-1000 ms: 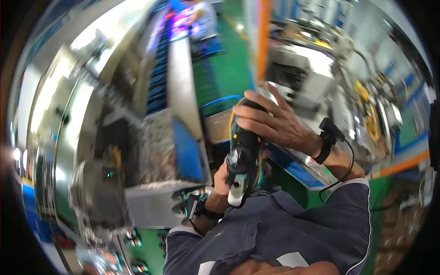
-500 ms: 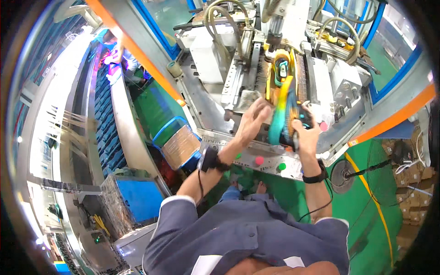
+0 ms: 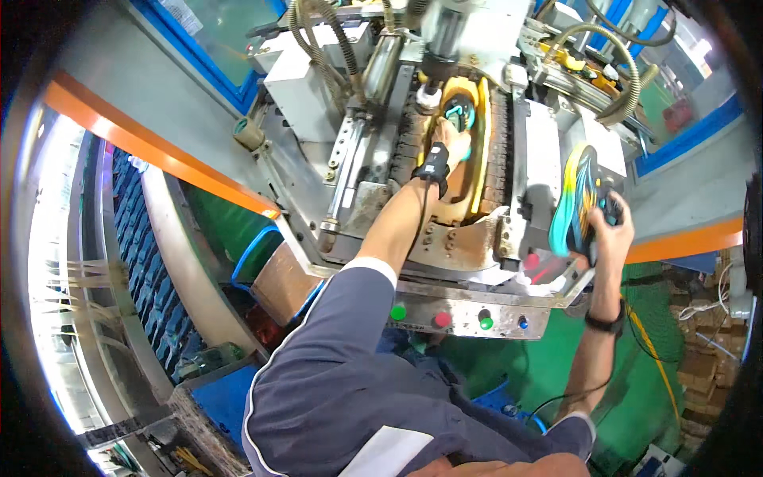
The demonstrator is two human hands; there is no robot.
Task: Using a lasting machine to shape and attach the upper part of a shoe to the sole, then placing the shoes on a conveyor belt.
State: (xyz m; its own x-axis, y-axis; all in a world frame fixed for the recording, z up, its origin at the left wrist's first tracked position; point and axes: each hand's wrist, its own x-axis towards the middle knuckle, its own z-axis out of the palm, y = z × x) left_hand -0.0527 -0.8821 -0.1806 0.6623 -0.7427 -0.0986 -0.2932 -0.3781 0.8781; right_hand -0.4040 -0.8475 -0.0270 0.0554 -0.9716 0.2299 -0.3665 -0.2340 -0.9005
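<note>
My left hand (image 3: 451,143) reaches forward into the machine, closed on the near end of a black and teal shoe (image 3: 461,105). That shoe lies in a yellow-edged holder, and the hand and wrist strap hide part of it. Off to the right, my right hand (image 3: 613,230) grips a second shoe (image 3: 584,199) by its near end. Its thick yellow and teal sole faces left, and the dark striped upper is turned toward the hand. This shoe is held up on edge over the machine's right side.
Brown ribbed pads (image 3: 497,147) flank the holder, below a vertical metal cylinder (image 3: 445,40). A front panel (image 3: 469,310) carries coloured buttons. Orange frame bars (image 3: 159,147) cross both sides. To the left stand a conveyor (image 3: 147,230) and a cardboard-topped blue crate (image 3: 282,278).
My right hand has carried its shoe rightward, away from the holder. My left hand has moved forward from beside that shoe onto the one in the machine. The view has shifted.
</note>
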